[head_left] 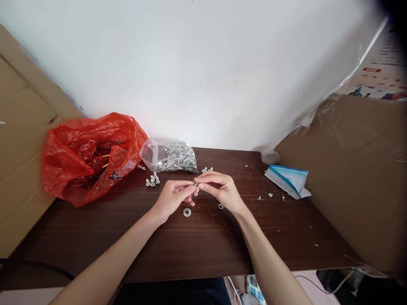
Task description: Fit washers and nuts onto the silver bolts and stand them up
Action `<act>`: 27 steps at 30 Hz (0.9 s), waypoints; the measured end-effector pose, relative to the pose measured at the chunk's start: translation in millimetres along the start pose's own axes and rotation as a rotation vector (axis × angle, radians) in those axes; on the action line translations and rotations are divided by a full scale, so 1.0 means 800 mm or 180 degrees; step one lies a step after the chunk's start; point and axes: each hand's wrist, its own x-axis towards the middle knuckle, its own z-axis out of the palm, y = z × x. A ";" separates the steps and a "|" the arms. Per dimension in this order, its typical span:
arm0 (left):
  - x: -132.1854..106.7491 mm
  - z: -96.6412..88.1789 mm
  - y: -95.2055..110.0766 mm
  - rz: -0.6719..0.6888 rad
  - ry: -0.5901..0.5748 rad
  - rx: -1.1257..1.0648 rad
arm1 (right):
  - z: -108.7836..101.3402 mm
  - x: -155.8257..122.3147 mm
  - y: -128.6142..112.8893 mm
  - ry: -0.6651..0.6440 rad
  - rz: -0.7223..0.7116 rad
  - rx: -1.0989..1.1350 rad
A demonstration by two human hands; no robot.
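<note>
Over the middle of the table, my left hand [174,196] and my right hand [225,191] meet at the fingertips. Pinched between them is a small metal bolt [196,184], mostly covered by the fingers. A flat round washer [185,214] lies on the table just below my left hand. Close under my right hand is a hex nut [220,206]. Several bolts [153,181] stand grouped to the left of my left hand, and a few more bolts [205,170] show behind my right fingers.
A clear bag of metal fasteners [179,157] lies by the wall, beside an open red plastic bag [127,127]. At right are a blue-and-white packet [288,180], a clear round container [270,156] and small scraps. Cardboard [356,169] walls both sides of the brown table [190,254].
</note>
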 end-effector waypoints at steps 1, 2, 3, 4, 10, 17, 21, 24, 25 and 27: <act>0.000 0.000 0.001 -0.0076 -0.0070 -0.0148 | 0.000 0.000 0.000 -0.0022 0.0006 0.0027; 0.000 0.000 0.001 -0.0164 -0.0149 -0.0326 | 0.000 0.000 0.000 -0.0045 0.0015 0.0056; 0.000 -0.001 0.000 -0.0254 -0.0233 -0.0515 | 0.000 -0.001 0.000 -0.0070 0.0028 0.0085; 0.001 -0.001 -0.001 -0.0344 -0.0315 -0.0700 | 0.000 -0.001 0.000 -0.0094 0.0042 0.0118; 0.005 -0.004 -0.006 -0.0863 -0.0609 -0.1701 | 0.004 -0.002 -0.004 -0.0079 0.0007 0.0164; 0.003 -0.003 -0.001 -0.1284 -0.0976 -0.2589 | 0.008 -0.004 -0.010 -0.0074 0.0166 0.0445; -0.001 -0.002 0.001 -0.1205 -0.1099 -0.2707 | 0.011 -0.004 -0.011 -0.0091 0.0277 0.0705; -0.002 -0.002 0.000 -0.1225 -0.1184 -0.2654 | 0.011 -0.005 -0.012 -0.0138 0.0278 0.0718; -0.002 -0.002 0.000 -0.1232 -0.1165 -0.2617 | 0.011 -0.005 -0.012 -0.0144 0.0256 0.0678; -0.001 -0.001 0.000 -0.1213 -0.1016 -0.2489 | 0.010 -0.006 -0.010 -0.0144 0.0211 0.0548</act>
